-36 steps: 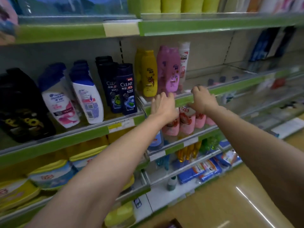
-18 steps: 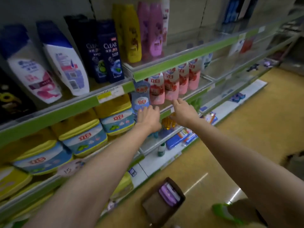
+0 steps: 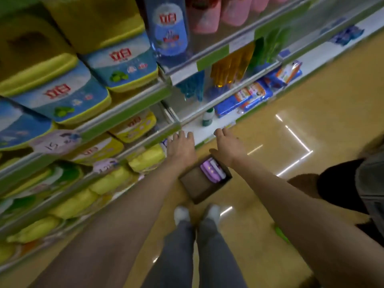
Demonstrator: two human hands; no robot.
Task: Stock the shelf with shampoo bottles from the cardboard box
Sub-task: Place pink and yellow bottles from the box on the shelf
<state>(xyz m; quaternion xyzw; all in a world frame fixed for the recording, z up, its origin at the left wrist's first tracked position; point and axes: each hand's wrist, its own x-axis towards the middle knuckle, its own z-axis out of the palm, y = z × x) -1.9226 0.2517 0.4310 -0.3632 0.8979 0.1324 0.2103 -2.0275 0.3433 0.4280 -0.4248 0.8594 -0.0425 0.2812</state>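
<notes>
Purple shampoo bottles (image 3: 209, 171) lie in the open brown cardboard box (image 3: 197, 185) on the tan floor (image 3: 301, 113), by the shelf's base edge. Left hand (image 3: 181, 147) and right hand (image 3: 227, 146) hover above the box, fingers relaxed and spread, holding nothing.

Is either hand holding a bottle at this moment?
No. The left hand and right hand reach empty toward the cardboard box, where the purple bottles lie.

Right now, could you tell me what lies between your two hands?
In the head view, the far end of the cardboard box shows between left hand and right hand, with purple shampoo bottles inside.
</notes>
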